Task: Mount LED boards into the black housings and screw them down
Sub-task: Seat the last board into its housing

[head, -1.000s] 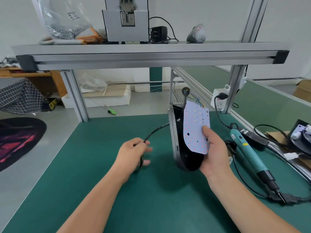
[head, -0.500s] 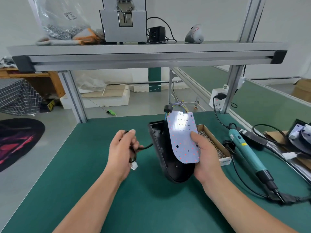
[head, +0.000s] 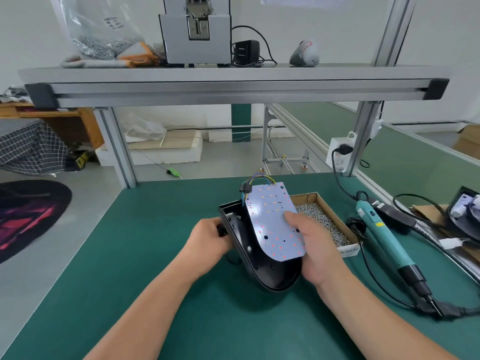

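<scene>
— Board (head: pixel 275 224) sits tilted over the housing (head: pixel 270 278); right hand (head: pixel 318 246) grip pinches it; left hand (head: pixel 207 242) grip curls beside the housing, holding what, I cannot tell.
— Careful; wires (head: pixel 259 177) could get squashed if it drops crooked.

One board (head: pixel 270 219). One housing (head: pixel 275 279); another dark shell (head: pixel 465 216) at the right edge is too cut off to tell. Two grips: left grip (head: pixel 207 242), right grip (head: pixel 317 245). One box (head: pixel 304 198) of screws (head: pixel 322 224), too many to count. One screwdriver (head: pixel 381 229). One worktop (head: pixel 142 255). One shelf (head: pixel 233 74), bearing one bag (head: pixel 104 27), one machine (head: pixel 197 50), one adapter (head: pixel 246 51) and one cone (head: pixel 305 54). One socket (head: pixel 340 157), one plug (head: pixel 344 149).
</scene>
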Available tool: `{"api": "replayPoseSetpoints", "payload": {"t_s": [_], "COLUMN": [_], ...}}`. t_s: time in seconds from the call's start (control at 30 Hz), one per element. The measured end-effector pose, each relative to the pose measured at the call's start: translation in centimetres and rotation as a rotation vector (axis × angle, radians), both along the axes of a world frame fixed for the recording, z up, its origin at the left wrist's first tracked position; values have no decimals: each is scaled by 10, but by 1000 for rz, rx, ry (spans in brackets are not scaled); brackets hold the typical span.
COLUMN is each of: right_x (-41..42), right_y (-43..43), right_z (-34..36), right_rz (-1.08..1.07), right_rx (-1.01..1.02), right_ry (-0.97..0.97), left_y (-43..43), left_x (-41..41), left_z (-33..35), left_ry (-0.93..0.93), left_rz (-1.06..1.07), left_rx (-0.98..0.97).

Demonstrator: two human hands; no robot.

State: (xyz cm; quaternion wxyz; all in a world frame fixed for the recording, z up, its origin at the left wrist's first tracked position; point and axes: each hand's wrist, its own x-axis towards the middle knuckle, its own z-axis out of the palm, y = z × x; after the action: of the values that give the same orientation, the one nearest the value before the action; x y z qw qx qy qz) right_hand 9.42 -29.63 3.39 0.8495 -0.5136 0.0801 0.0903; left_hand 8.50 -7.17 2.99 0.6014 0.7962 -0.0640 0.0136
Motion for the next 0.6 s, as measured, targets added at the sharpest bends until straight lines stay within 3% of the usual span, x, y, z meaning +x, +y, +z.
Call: {"api": "replayPoseSetpoints", "payload": {"t_s": [0.17, 0.4, 0.6], "right_x": [0, 3, 7], "right_y": [1, -7, -16], "right_z": [2, 1, 5], "right_rz": [85, 190, 126], "right_rx": [-14, -75, -307], "right_ry": [-82, -164, -233], "left_y": [1, 10, 32], "left_x": [-2, 7, 13], "left_z": [5, 3, -2], "left_ry": [25, 38, 14], "left_rz": [-8, 197, 205], "left_rx": [-113, -116, -23]}}
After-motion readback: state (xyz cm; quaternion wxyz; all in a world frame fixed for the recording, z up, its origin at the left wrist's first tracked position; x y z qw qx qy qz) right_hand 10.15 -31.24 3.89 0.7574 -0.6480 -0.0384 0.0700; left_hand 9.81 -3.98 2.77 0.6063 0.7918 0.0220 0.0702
